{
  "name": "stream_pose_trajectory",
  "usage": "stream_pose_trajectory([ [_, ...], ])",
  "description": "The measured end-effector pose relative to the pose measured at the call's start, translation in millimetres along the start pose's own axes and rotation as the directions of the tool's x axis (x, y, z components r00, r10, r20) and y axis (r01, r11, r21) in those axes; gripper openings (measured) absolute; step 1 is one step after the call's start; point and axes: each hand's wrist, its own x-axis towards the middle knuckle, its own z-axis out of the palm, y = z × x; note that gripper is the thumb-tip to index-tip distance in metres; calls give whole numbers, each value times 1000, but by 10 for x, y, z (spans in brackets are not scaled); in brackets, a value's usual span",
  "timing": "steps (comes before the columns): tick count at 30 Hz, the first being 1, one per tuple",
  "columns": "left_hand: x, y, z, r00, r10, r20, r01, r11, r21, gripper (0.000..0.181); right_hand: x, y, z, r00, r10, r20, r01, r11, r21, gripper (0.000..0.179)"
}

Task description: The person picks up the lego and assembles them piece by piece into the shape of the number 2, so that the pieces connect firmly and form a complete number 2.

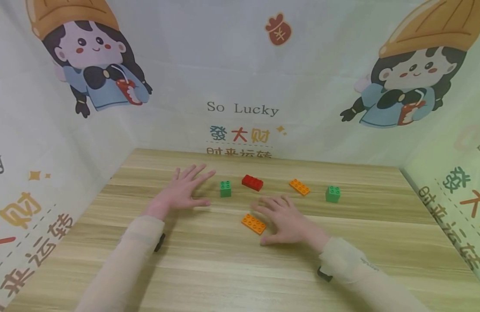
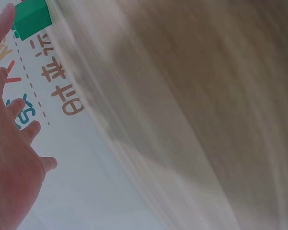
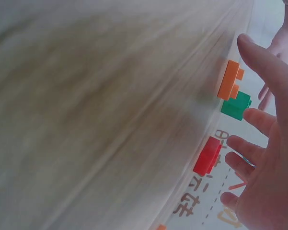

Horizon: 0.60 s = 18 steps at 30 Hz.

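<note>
With fingers spread, my left hand (image 1: 181,190) hovers or rests left of a green block (image 1: 225,189), holding nothing. My right hand (image 1: 288,220) has its fingers apart beside an orange block (image 1: 253,224) with two rows of studs; no contact between them is plain. A red block (image 1: 252,183) lies behind that, between the hands. In the left wrist view the green block (image 2: 32,18) shows beyond the thumb. In the right wrist view the orange block (image 3: 228,80), green block (image 3: 236,105) and red block (image 3: 208,155) appear past the fingers.
A second flat orange block (image 1: 300,187) and a second green block (image 1: 333,194) lie at the back right of the wooden table (image 1: 232,273). Printed cloth walls (image 1: 177,86) stand along the table's back and sides.
</note>
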Motion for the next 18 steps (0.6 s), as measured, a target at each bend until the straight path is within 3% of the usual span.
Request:
stream_pose_trajectory([
  [10, 49, 83, -3, 1000, 11, 2, -11, 1000, 0, 92, 49, -47, 10, 997, 74, 36, -77, 991, 109, 82],
  [18, 91, 117, -4, 1000, 17, -2, -17, 1000, -10, 91, 65, -85, 34, 991, 126, 49, -133, 972, 193, 63],
])
